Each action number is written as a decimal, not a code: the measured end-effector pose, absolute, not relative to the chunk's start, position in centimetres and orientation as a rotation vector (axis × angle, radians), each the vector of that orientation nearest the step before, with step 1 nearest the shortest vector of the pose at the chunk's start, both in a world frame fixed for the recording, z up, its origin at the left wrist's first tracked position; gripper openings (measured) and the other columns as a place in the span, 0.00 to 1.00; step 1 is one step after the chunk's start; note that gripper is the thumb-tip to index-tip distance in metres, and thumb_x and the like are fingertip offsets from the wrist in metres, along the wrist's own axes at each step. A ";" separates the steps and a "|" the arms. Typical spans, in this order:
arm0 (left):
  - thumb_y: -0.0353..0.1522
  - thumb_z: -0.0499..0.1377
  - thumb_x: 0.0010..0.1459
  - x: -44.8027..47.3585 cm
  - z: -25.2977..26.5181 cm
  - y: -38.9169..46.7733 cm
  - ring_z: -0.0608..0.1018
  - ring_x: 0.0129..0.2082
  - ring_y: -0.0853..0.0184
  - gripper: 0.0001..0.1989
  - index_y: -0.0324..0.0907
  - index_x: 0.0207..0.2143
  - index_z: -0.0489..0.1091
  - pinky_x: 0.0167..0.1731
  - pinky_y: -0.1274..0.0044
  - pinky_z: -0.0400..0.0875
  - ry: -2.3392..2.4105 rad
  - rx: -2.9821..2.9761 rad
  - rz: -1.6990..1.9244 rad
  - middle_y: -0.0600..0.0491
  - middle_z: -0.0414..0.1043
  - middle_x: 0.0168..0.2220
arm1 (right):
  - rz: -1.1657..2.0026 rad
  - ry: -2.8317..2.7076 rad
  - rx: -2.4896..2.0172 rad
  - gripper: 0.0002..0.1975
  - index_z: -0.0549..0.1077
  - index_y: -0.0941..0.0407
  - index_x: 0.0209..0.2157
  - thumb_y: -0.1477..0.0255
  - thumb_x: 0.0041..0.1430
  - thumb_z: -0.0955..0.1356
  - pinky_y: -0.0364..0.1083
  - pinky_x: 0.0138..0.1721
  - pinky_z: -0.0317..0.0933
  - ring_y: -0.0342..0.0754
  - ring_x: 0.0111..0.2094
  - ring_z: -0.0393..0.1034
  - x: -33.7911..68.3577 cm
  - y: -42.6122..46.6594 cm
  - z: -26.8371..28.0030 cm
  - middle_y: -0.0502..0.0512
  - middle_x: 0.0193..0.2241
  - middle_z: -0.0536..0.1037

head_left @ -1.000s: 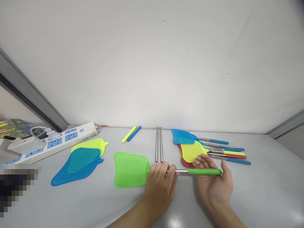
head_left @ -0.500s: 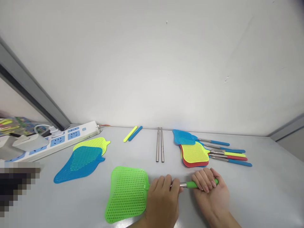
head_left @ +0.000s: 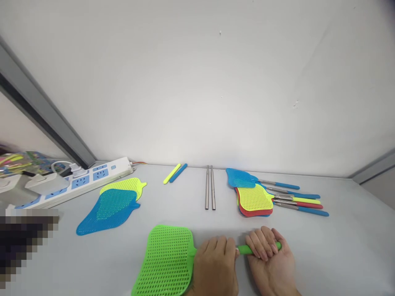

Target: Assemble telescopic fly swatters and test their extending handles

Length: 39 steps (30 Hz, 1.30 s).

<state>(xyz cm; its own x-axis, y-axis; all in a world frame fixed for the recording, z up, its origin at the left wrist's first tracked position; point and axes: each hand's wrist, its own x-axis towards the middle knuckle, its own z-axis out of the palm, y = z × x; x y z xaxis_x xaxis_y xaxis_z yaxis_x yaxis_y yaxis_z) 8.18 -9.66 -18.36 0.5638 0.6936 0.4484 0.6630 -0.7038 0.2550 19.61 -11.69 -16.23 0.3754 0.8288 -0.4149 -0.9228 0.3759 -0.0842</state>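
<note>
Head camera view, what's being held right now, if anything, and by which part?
A green fly swatter: the left hand grips its metal shaft; the right hand is closed around its green handle, near the end.

Room to pass lies at the near right of the table (head_left: 348, 250) and between the blue mesh head (head_left: 108, 211) and the metal rods (head_left: 207, 193) — the held green swatter (head_left: 166, 261) bars the near middle, the stacked swatters (head_left: 255, 199) the far right.

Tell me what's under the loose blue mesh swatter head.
A yellow plastic mesh swatter head, its far and right edges exposed; the blue plastic head obscures the rest.
</note>
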 end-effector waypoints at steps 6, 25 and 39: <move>0.26 0.48 0.50 8.4 -18.1 -9.3 0.64 0.22 0.65 0.05 0.44 0.25 0.59 0.23 0.73 0.49 1.163 2.634 0.869 0.56 0.65 0.22 | 1.155 0.276 -0.359 0.17 0.53 0.56 0.11 0.71 0.49 0.61 0.41 0.12 0.45 0.38 0.11 0.45 19.9 -11.6 -16.0 0.43 0.08 0.51; 0.39 0.51 0.51 8.6 -17.4 -8.6 0.66 0.23 0.65 0.10 0.42 0.23 0.61 0.24 0.74 0.54 1.171 2.616 0.813 0.54 0.65 0.22 | 1.245 0.107 -0.441 0.16 0.53 0.57 0.13 0.68 0.51 0.60 0.42 0.20 0.52 0.40 0.16 0.49 19.5 -11.4 -16.5 0.44 0.13 0.50; 0.36 0.52 0.53 8.5 -16.9 -9.0 0.69 0.24 0.67 0.07 0.47 0.25 0.65 0.25 0.75 0.54 1.220 2.590 0.688 0.58 0.68 0.22 | 1.210 0.079 -0.468 0.16 0.55 0.56 0.13 0.68 0.51 0.59 0.42 0.21 0.51 0.41 0.17 0.51 18.9 -11.7 -16.8 0.45 0.12 0.53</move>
<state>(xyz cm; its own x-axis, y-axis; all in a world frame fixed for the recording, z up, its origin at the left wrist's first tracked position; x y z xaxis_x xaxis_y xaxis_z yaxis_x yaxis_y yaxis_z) 8.46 -8.95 -16.92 0.5520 0.7675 0.3259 0.6759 -0.6408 0.3641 18.87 -11.68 -16.76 0.3631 0.8807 -0.3041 -0.9129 0.2709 -0.3054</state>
